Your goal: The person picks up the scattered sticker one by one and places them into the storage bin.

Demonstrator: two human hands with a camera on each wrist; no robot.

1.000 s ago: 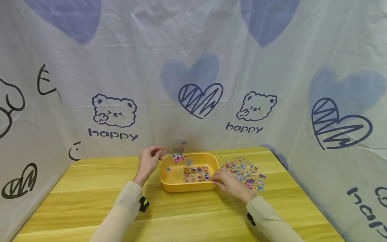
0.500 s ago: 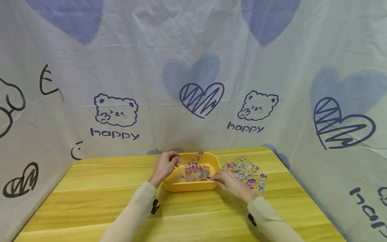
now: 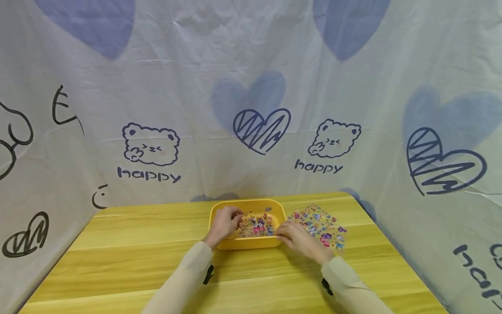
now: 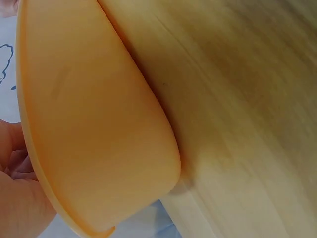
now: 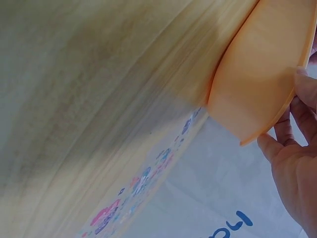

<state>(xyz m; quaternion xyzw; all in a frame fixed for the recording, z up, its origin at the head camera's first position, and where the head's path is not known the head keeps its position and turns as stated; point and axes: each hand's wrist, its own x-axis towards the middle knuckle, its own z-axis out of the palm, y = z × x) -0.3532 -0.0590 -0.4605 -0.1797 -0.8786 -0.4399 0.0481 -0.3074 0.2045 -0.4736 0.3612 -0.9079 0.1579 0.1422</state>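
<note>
A yellow plastic basket (image 3: 249, 244) stands on the table. Inside it, a clear sticker sheet (image 3: 257, 225) with small colourful prints lies over similar prints. My left hand (image 3: 224, 223) reaches over the left part of the basket and pinches the sheet's left edge; its fingertips are partly hidden. In the left wrist view, the basket wall (image 4: 99, 109) covers most of that hand (image 4: 22, 201). My right hand (image 3: 297, 239) grips the basket's right front rim. The right wrist view shows the thumb outside and other fingers of this hand (image 5: 299, 181) under or behind the rim.
More clear printed sheets (image 3: 318, 224) lie on the wood-grain table (image 3: 129, 253) just right of the basket, near my right hand. A white curtain (image 3: 204, 152) with hearts and bears hangs close behind the table and along both sides.
My left hand has moved right and down, lowering the clear sticker sheet from above the basket's left back rim into it. My right hand stays at the rim.
</note>
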